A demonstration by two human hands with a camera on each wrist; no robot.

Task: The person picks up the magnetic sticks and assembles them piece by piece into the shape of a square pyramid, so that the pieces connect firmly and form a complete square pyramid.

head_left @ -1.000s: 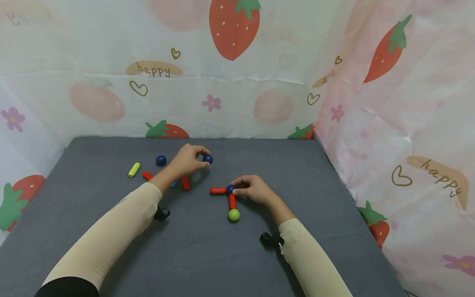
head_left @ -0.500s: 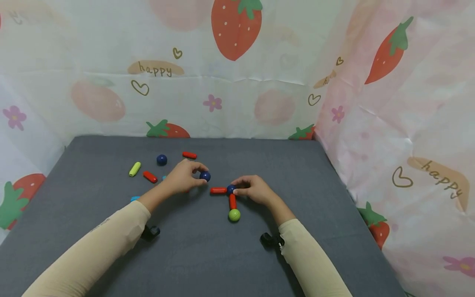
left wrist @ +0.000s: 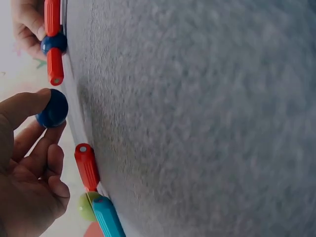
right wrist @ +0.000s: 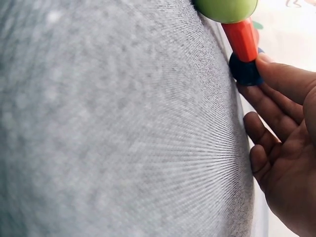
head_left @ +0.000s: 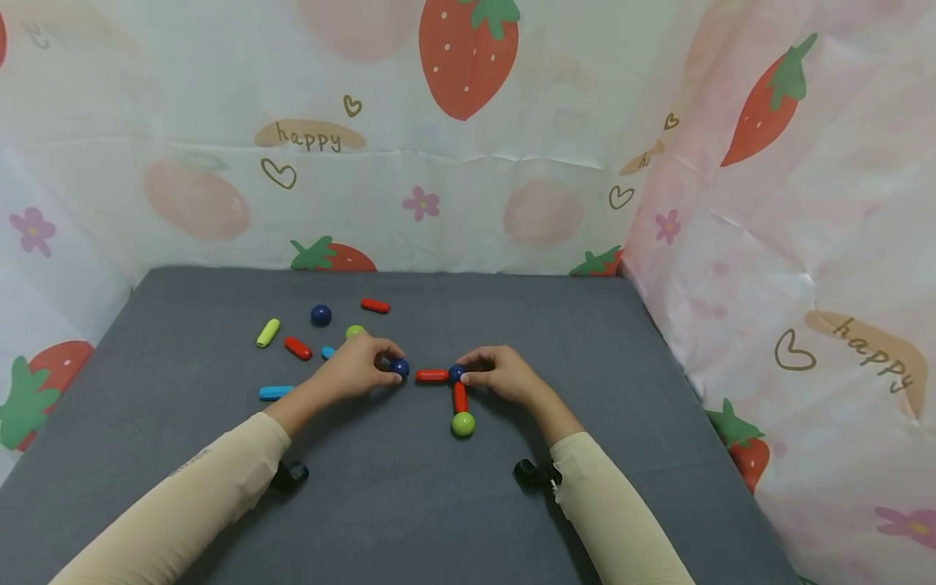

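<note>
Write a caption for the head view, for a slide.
Left grip holds a blue ball just short of a red rod touching another blue ball in the right grip.

Curtained-off nook; home or studio, can't tell. Strawberry-print sheeting [head_left: 468,223], lettered "happy", hangs behind the grey fabric-topped bench [head_left: 409,512] and along both its sides.

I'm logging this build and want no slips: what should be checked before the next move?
1. Left hand grips the loose blue ball: ok, pinched.
2. Right hand steadies the corner blue ball: ok.
3. Sideways red rod points toward the loose ball: ok.
4. Loose ball touches that rod: not ok, a gap shows.
5. Green ball sits at the near red rod's end: ok.
6. Joints firm: cannot tell.
</note>
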